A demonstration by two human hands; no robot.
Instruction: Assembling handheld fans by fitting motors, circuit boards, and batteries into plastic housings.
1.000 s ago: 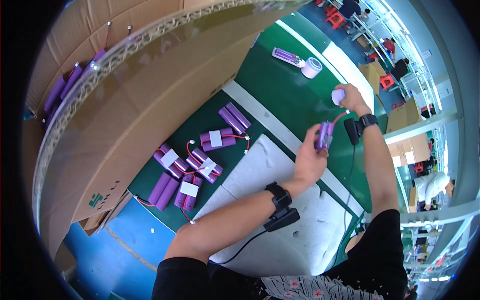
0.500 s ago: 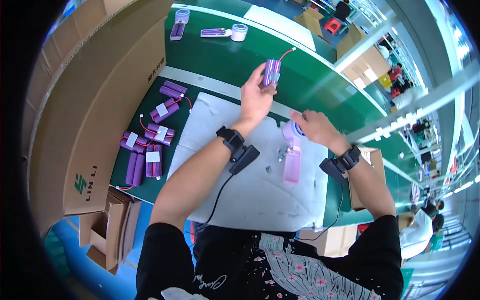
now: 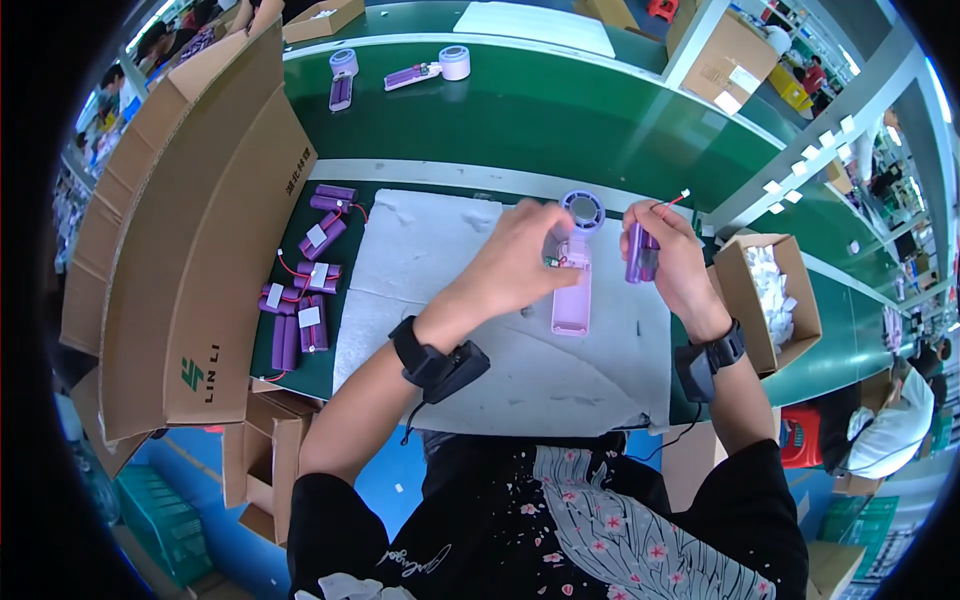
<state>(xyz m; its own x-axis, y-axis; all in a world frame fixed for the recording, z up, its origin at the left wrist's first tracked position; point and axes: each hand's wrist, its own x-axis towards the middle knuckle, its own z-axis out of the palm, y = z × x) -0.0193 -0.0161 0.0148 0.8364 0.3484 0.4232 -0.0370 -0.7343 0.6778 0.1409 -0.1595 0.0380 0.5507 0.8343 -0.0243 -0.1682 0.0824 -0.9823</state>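
A lilac handheld fan (image 3: 572,305) lies on the white foam mat, its round head at the far end and its pink handle open toward me. The small circuit board (image 3: 570,258) shows in the neck. My left hand (image 3: 505,262), slightly blurred, hovers at the neck with thumb and fingers apart; whether the thumb touches the fan I cannot tell. To the right of the fan, my right hand (image 3: 668,250) is closed around a purple battery pack (image 3: 642,252) held upright. Its red lead with a white plug (image 3: 684,193) sticks out above the hand.
Several purple battery packs (image 3: 312,322) with red leads lie left of the foam mat (image 3: 440,370), beside a tall cardboard box (image 3: 215,270). Two fans (image 3: 455,63) rest on the green belt beyond. At right stands a carton (image 3: 800,335) of white pieces. Other people work farther off.
The battery pack has passed from my left hand to my right. My right hand has left the fan head, and my left hand has come down to the fan's neck. The view has shifted.
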